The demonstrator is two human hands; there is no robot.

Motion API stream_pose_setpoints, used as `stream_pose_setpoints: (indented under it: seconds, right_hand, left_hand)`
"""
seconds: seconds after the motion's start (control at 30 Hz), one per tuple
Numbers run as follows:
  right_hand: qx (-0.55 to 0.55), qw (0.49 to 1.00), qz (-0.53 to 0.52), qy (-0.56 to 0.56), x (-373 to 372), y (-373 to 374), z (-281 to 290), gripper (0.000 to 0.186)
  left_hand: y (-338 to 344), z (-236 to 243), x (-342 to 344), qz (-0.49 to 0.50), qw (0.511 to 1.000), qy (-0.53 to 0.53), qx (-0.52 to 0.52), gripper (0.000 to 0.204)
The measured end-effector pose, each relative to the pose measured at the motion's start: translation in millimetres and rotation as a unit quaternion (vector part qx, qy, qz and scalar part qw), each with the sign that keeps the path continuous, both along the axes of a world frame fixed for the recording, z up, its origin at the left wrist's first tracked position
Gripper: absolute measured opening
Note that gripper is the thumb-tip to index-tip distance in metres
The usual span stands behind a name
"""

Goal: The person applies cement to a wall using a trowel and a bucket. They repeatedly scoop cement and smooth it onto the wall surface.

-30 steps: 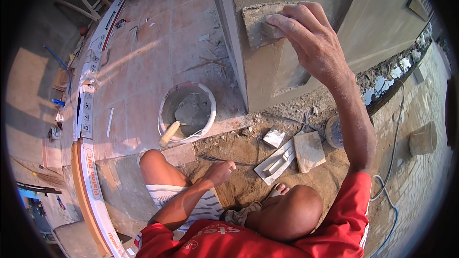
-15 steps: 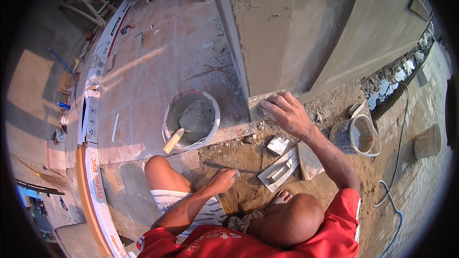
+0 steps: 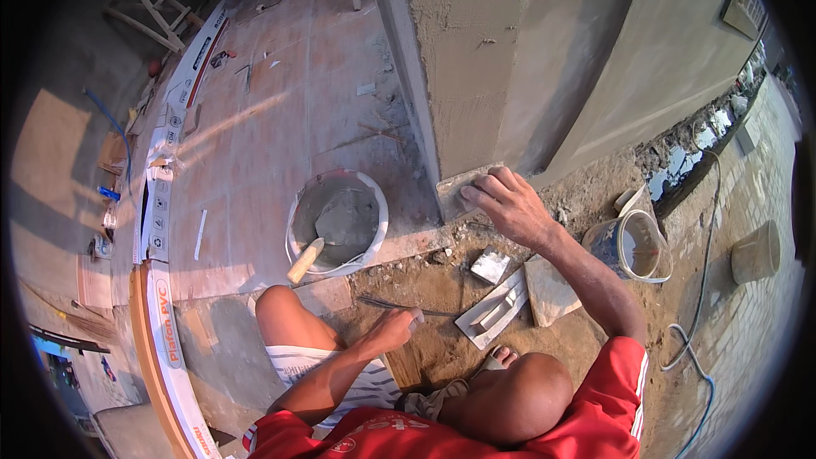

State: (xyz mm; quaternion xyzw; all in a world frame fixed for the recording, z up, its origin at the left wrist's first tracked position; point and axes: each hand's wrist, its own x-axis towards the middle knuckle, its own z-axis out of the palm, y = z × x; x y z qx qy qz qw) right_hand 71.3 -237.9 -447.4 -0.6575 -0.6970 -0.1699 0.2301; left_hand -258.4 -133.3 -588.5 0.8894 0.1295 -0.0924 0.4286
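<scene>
My right hand [image 3: 510, 208] grips a small mortar-smeared float [image 3: 453, 197], pressed against the foot of the grey plastered column [image 3: 467, 59] at its corner. My left hand [image 3: 391, 329] rests low near my bent leg, fingers curled; whatever they may hold is unclear. A bucket [image 3: 375, 233] of grey mortar, with a wooden-handled trowel [image 3: 304, 260] in it, sits left of the column's foot. Below my right forearm lie a steel float [image 3: 476, 323], a white block [image 3: 490, 265] and a square slab [image 3: 548, 285] on sand.
A second bucket [image 3: 602, 248] stands right of my forearm, another [image 3: 755, 251] farther right beside a hose [image 3: 705, 374]. A rubble-filled trench [image 3: 688, 161] follows the wall. Long packaged panels [image 3: 166, 323] run along the left; a wooden ladder [image 3: 153, 13] stands behind.
My right hand has come down with the float from higher on the column to its bottom corner, barely moving in the last half second. My left hand stays low.
</scene>
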Motion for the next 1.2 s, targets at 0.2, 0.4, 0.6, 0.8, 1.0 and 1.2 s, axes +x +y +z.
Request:
stream_pose_setpoints:
  seconds: [0.2,0.4,0.6,0.8,1.0,1.2]
  right_hand:
    - [0.267,0.959,-0.033,-0.089,14.4,8.6,191.8,0.032]
    - [0.225,0.964,-0.040,-0.139,31.3,26.2,209.5,0.034]
    - [0.018,0.992,-0.071,-0.105,15.1,6.5,22.9,0.046]
    - [-0.087,0.995,-0.026,-0.026,-4.8,0.7,-57.1,0.040]
    - [0.176,0.983,-0.034,-0.037,-4.5,-0.6,174.6,0.036]
    - [0.301,0.945,-0.033,-0.124,-2.3,20.2,353.4,0.025]
  left_hand:
    - [-1.0,8.2,6.6,0.002,1.000,0.029,-0.001,0.022]
    - [-1.7,24.9,8.4,0.020,0.999,0.040,-0.017,0.022]
    - [3.5,4.4,-1.8,0.010,1.000,0.015,-0.008,0.023]
    - [-2.9,10.8,0.8,0.013,1.000,0.013,0.002,0.023]
    - [1.8,7.5,8.9,-0.003,0.999,0.045,-0.004,0.022]
    - [-0.9,17.9,12.6,0.011,0.999,0.036,0.000,0.022]
